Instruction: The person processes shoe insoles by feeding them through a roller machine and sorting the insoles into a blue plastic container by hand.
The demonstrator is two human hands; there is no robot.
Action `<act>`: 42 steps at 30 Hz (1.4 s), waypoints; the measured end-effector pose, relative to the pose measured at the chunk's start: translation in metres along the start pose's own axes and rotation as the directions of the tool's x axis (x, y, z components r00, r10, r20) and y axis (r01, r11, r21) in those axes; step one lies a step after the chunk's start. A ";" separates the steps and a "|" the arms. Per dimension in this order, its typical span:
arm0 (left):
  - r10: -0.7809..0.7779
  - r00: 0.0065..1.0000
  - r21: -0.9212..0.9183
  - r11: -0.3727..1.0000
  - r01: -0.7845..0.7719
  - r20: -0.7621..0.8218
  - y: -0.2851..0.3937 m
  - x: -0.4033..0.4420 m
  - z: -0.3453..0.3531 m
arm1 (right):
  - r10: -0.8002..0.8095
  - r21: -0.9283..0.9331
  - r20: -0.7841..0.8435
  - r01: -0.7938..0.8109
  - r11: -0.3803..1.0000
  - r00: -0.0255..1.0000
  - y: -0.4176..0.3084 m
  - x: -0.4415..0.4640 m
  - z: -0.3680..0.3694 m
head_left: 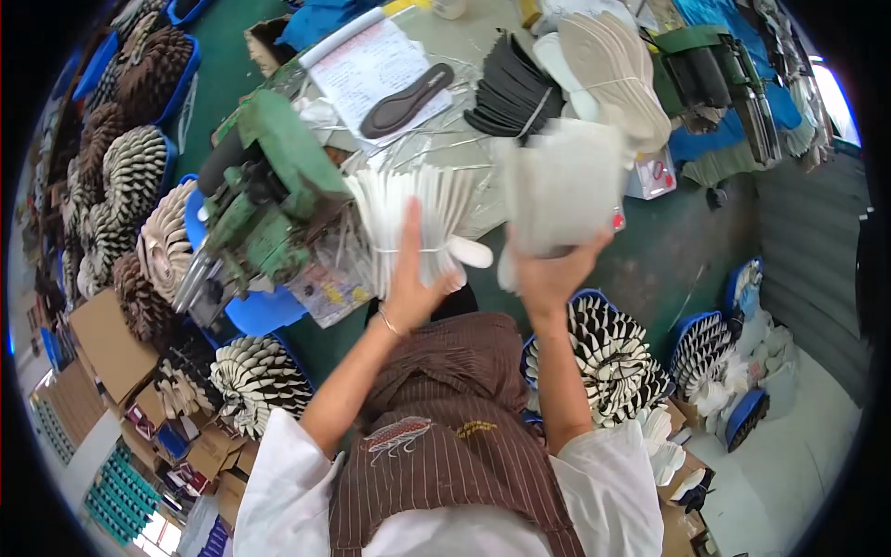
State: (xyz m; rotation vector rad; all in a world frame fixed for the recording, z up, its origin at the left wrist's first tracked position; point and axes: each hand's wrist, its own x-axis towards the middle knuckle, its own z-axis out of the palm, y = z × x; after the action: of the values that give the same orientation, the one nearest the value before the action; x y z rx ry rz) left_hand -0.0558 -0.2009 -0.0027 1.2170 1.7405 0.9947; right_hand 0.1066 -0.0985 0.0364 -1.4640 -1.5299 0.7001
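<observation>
A bundle of white insoles (440, 206), with a thin tie around it, stands in front of me at the table edge. My left hand (414, 290) grips its near side, fingers laid along the insoles. One loose-looking white insole tip (471, 252) sticks out to its right. Closed around the lower end of a second stack of white insoles (566, 181) is my right hand (555, 280); this stack is smeared by motion, so its tie, if any, cannot be made out. The two stacks are held apart, side by side.
Green machines stand left (283, 176) and right (710, 79). Behind the bundles lie a written notepad (357, 70), a dark insole (406, 100), tied black insoles (515, 88) and tied beige insoles (617, 70). Blue baskets of insoles (608, 357) crowd the floor.
</observation>
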 end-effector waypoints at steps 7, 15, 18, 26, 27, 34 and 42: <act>-0.263 0.875 -0.679 0.728 -0.097 -0.408 0.064 -0.090 -0.059 | -0.442 0.110 0.481 0.448 0.887 0.757 -0.142 -0.091 0.023; -0.299 0.675 -0.646 0.681 -0.344 -0.675 0.003 -0.195 -0.163 | -0.371 0.744 0.533 -0.213 0.634 0.760 -0.217 -0.189 0.074; -0.286 0.536 -0.543 0.730 -0.416 -0.794 -0.003 -0.224 -0.192 | -0.202 0.511 0.829 -0.559 0.653 0.522 -0.241 -0.219 0.095; -0.309 0.429 -0.476 0.800 -0.365 -0.849 -0.052 -0.284 -0.247 | -0.059 0.342 0.908 -0.649 0.680 0.416 -0.270 -0.296 0.130; -0.317 0.432 -0.488 0.788 -0.376 -0.844 -0.056 -0.286 -0.252 | -0.035 0.327 0.912 -0.674 0.663 0.408 -0.273 -0.302 0.133; -0.266 0.571 -0.572 0.679 -0.460 -0.776 -0.101 -0.296 -0.260 | 0.105 0.228 0.942 -0.835 0.500 0.320 -0.256 -0.314 0.158; -0.387 0.485 -0.593 0.695 -0.406 -0.785 -0.124 -0.291 -0.270 | 0.207 0.379 0.854 -0.842 0.385 0.478 -0.245 -0.337 0.182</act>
State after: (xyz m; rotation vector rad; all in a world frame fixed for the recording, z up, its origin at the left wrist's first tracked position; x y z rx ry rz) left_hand -0.2736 -0.5531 0.0364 0.0632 1.6420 2.3541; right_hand -0.1979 -0.4311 0.0955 -0.9862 -0.7980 2.3028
